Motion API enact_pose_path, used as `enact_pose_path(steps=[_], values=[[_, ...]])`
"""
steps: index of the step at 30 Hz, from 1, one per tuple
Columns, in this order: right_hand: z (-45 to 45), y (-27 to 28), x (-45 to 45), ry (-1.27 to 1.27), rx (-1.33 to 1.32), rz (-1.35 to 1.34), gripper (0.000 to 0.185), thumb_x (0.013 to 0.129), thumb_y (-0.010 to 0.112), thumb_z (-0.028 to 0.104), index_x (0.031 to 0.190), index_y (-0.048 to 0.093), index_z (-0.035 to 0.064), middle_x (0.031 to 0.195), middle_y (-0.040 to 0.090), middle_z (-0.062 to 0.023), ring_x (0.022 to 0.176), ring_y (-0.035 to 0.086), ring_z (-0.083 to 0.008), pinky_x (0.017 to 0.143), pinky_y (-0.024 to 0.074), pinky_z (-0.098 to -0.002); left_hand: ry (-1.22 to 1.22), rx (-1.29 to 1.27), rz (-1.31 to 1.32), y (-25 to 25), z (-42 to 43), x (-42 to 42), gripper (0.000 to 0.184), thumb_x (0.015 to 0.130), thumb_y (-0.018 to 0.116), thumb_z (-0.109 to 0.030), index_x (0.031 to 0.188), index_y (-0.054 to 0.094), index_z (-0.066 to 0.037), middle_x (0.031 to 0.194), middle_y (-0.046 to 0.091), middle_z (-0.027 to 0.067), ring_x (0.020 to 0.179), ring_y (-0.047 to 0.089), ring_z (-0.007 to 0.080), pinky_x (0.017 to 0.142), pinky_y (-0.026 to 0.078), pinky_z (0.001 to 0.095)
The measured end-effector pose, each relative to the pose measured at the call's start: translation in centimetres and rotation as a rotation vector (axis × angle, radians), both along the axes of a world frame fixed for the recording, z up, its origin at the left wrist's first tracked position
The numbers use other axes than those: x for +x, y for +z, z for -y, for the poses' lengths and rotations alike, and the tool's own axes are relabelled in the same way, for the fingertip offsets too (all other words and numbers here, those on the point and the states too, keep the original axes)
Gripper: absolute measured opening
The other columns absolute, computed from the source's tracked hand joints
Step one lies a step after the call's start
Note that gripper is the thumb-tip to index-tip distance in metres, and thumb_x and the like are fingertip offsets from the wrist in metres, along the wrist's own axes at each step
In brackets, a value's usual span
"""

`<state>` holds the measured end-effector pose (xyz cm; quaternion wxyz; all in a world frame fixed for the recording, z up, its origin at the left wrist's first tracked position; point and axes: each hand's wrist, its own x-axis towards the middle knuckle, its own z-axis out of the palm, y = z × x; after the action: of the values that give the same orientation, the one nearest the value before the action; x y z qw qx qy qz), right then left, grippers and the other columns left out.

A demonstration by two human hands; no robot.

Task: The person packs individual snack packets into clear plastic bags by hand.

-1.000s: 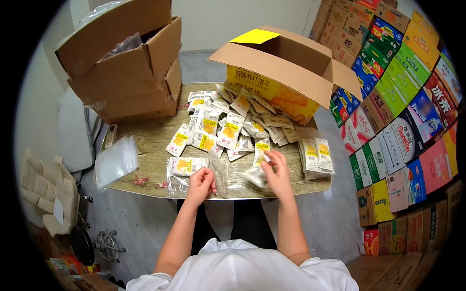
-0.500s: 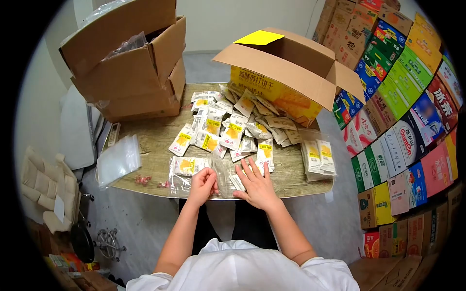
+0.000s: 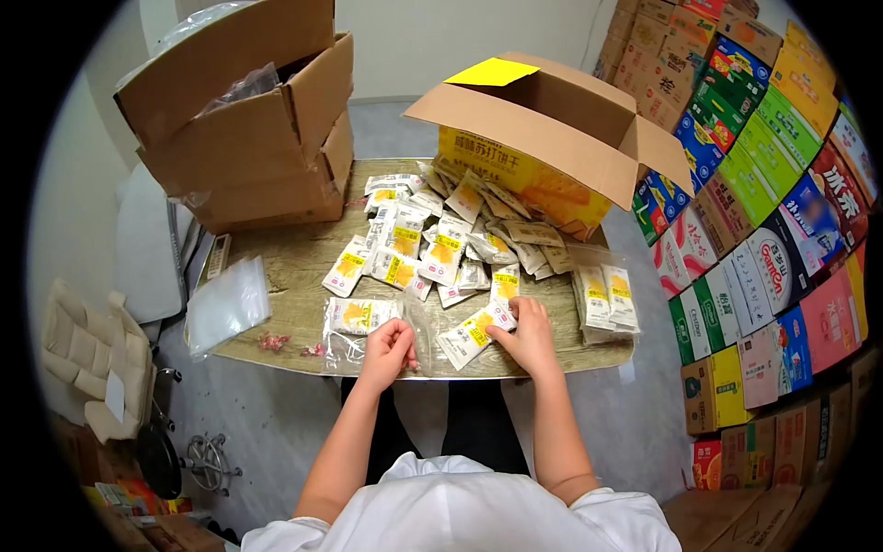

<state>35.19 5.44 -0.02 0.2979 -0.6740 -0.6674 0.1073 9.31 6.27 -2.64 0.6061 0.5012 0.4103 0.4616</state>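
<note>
A: Here we are at the front of the table [image 3: 296,311] — the left hand [image 3: 388,348] has thumb and fingers drawn together on the right part of a clear bag [image 3: 348,349], and we see one bagged packet [image 3: 354,316] lying inside.

B: Across from it we have the right hand [image 3: 531,339], at the right end of a loose packet [image 3: 469,341]. The thumb laps over that end and the fingers bend around beside it. Whether they truly pinch it, we can't tell.

A: Where do we place that packet?

B: Between the two hands, yellow print up, lying at a slant just beside the bag. Behind it we see the pile of packets [image 3: 441,254], spreading up to the yellow carton [image 3: 510,175].

A: So which step do we call?

B: We judge it's the handling of one single packet, with the left hand steadying the bag.

A: And the next move — what does it ask of us?

B: As we read it, a sure hold on the packet's end and a bag that doesn't slide. We can't make out the bag's mouth.
</note>
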Motion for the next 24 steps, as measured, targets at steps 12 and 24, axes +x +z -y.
enact_pose_path(steps=[12, 24], values=[[-0.7, -2.5, 1.3, 0.122, -0.289, -0.353, 0.047, 0.065, 0.080, 0.022, 0.100, 0.057, -0.0002, 0.079, 0.066, -0.0112, 0.066, 0.061, -0.0238, 0.063, 0.0492, -0.0360, -0.002, 0.017, 0.048, -0.1, 0.0, 0.1, 0.015, 0.096, 0.050, -0.014, 0.083, 0.051, -0.006, 0.060, 0.054, 0.0008, 0.047, 0.052, 0.0075, 0.042, 0.035, 0.0179], [2.5, 4.8, 0.0, 0.145, -0.221, -1.153, 0.013, 0.090, 0.056, 0.006, 0.100, 0.048, 0.0012, 0.079, 0.065, -0.0103, 0.058, 0.063, -0.0122, 0.050, 0.0488, -0.0204, 0.018, -0.029, 0.038, 0.7, 0.1, 0.2, 0.015, 0.095, 0.050, -0.010, 0.082, 0.051, -0.003, 0.059, 0.052, 0.0011, 0.049, 0.049, 0.0059, 0.047, 0.044, 0.0201]])
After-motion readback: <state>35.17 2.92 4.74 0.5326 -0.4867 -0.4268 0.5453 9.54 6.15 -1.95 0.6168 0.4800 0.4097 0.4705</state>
